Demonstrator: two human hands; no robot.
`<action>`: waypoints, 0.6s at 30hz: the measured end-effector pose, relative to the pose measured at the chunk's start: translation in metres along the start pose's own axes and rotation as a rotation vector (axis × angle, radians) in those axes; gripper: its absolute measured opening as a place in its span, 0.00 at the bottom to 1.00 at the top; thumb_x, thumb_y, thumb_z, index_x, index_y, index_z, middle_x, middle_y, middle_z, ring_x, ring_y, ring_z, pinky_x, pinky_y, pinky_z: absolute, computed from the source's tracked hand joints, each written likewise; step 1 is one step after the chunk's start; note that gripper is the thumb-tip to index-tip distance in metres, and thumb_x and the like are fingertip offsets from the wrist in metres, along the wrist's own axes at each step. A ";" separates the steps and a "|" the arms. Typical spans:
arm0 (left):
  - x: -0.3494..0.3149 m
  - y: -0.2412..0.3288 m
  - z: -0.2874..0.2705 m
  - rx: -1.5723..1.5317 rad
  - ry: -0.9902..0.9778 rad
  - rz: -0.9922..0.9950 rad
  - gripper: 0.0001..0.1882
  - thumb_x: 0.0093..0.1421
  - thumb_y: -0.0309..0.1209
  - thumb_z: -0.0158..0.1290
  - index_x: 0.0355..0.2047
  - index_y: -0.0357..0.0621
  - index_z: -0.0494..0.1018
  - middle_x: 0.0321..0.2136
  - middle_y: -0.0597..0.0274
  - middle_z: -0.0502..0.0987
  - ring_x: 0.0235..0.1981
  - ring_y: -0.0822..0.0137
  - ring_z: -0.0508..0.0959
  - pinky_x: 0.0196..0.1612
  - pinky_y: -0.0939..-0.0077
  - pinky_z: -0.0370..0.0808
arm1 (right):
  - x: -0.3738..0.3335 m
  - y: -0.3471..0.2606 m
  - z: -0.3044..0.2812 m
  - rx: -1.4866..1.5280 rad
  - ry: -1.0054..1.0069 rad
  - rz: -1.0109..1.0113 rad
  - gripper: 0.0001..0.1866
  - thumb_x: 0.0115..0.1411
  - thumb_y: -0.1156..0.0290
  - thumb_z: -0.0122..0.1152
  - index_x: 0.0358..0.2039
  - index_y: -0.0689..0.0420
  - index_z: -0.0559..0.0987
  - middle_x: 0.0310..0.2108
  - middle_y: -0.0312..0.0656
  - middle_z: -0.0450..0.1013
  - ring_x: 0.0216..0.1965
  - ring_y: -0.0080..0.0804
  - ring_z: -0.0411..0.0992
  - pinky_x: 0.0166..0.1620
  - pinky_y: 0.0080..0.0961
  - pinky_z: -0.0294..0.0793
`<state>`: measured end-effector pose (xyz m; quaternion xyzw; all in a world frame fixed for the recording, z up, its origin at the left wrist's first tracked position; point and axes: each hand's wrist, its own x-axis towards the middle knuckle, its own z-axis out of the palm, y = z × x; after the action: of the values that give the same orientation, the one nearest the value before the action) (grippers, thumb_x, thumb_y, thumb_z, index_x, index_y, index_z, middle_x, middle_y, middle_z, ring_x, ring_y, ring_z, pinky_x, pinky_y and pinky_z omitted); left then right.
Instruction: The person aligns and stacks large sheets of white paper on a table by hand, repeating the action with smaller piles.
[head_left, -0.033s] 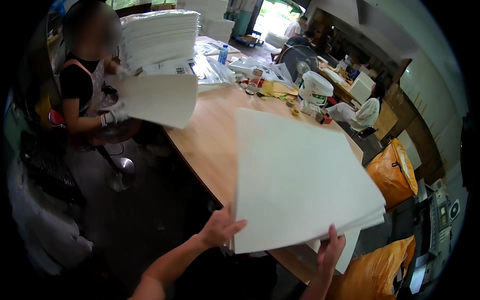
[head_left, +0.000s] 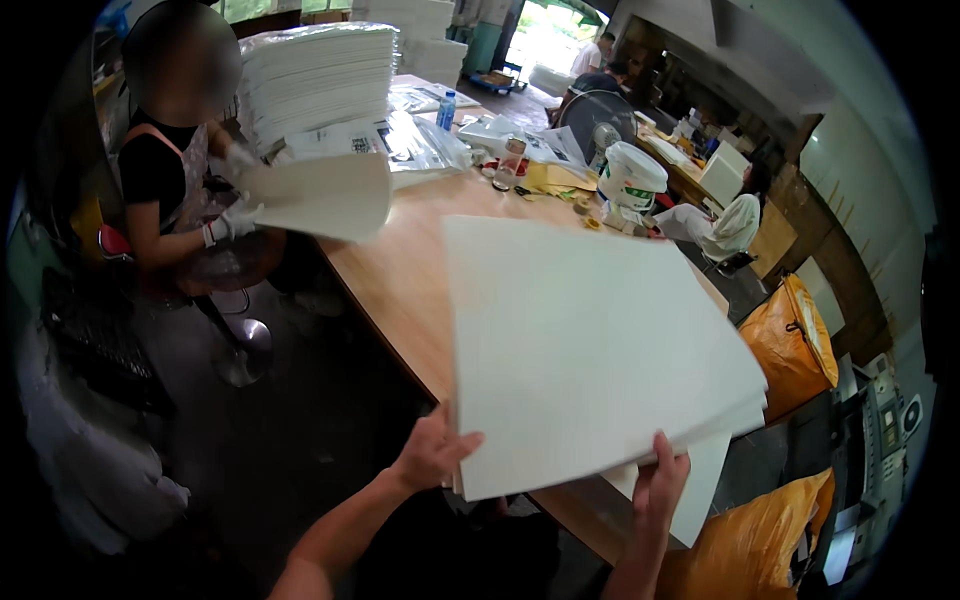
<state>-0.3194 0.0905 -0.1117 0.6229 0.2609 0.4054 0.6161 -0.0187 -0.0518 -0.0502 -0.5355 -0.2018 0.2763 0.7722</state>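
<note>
Co-worker (head_left: 180, 190) at far left holds a curled sheet (head_left: 325, 195) off the table (head_left: 400, 270) edge. Left hand (head_left: 432, 450) clamps the white sheet stack (head_left: 590, 350) at its near corner; right hand (head_left: 658, 480) grips the bottom edge. Nothing has shifted since the earlier picture. Open floor lies left; orange bags (head_left: 795, 335) crowd the right

A paper workshop: tall stacks of white sheets (head_left: 320, 85) stand at the far corner of a long wooden tabletop (head_left: 400, 270). Beyond its far edge are a white bucket (head_left: 630, 175) and a fan (head_left: 597, 125), with orange sacks (head_left: 795, 345) past its right edge.
</note>
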 end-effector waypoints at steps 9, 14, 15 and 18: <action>0.070 -0.077 -0.111 -0.535 0.377 0.049 0.26 0.70 0.30 0.53 0.64 0.31 0.64 0.57 0.51 0.76 0.56 0.60 0.79 0.58 0.64 0.78 | 0.155 0.099 0.212 0.182 -0.403 0.244 0.20 0.62 0.82 0.66 0.54 0.62 0.74 0.46 0.41 0.76 0.46 0.35 0.77 0.50 0.36 0.82; 0.098 -0.139 -0.167 -0.510 0.351 -0.110 0.26 0.69 0.28 0.52 0.65 0.31 0.64 0.59 0.50 0.74 0.59 0.56 0.77 0.61 0.60 0.75 | 0.174 0.102 0.200 -0.609 -0.406 0.095 0.30 0.61 0.69 0.67 0.60 0.69 0.69 0.46 0.47 0.76 0.49 0.33 0.76 0.50 0.29 0.78; 0.098 -0.152 -0.182 -0.482 0.382 -0.127 0.26 0.69 0.27 0.52 0.65 0.31 0.64 0.59 0.50 0.74 0.59 0.55 0.77 0.62 0.59 0.75 | 0.153 0.081 0.197 -0.498 -0.412 -0.022 0.30 0.63 0.68 0.67 0.61 0.69 0.70 0.48 0.48 0.76 0.51 0.33 0.76 0.50 0.29 0.78; 0.102 -0.168 -0.185 -0.536 0.418 -0.180 0.25 0.69 0.26 0.52 0.64 0.31 0.64 0.57 0.49 0.75 0.57 0.55 0.78 0.60 0.61 0.75 | 0.087 0.008 0.131 -0.229 -0.468 -0.081 0.23 0.67 0.69 0.64 0.58 0.69 0.74 0.52 0.50 0.77 0.54 0.33 0.76 0.53 0.30 0.79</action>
<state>-0.3882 0.2946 -0.2739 0.3171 0.3197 0.5221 0.7243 -0.0337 0.0999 -0.0106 -0.5324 -0.4261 0.3367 0.6493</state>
